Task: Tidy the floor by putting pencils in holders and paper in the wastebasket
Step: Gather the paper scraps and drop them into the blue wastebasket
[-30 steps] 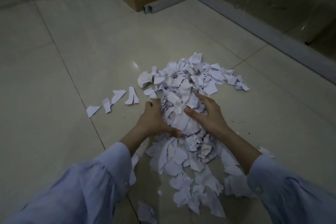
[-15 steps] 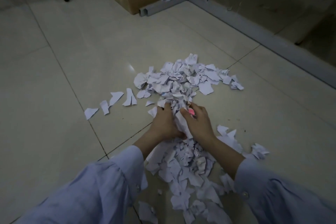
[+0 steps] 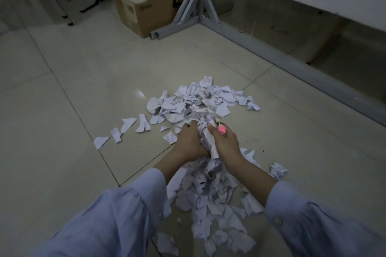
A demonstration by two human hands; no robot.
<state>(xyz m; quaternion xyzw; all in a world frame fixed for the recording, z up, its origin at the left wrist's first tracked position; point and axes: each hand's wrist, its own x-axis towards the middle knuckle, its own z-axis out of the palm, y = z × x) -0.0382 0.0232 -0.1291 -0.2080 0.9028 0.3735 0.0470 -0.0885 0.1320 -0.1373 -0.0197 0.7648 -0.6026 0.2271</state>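
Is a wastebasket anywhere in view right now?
No: only a cardboard box and a metal frame stand beyond the paper scraps that both hands are bunching.

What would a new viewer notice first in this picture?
First, the heap of torn white paper spread over the tiled floor at centre. Next, the left hand and the right hand squeezing a bunch of scraps together. A cardboard box stands behind.

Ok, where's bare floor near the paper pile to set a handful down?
Bare tile lies left of the white torn-paper pile, beyond the stray scraps, and between pile and brown cardboard box. Right, toward the grey metal frame rail, is also free. Crowded between the sleeves.
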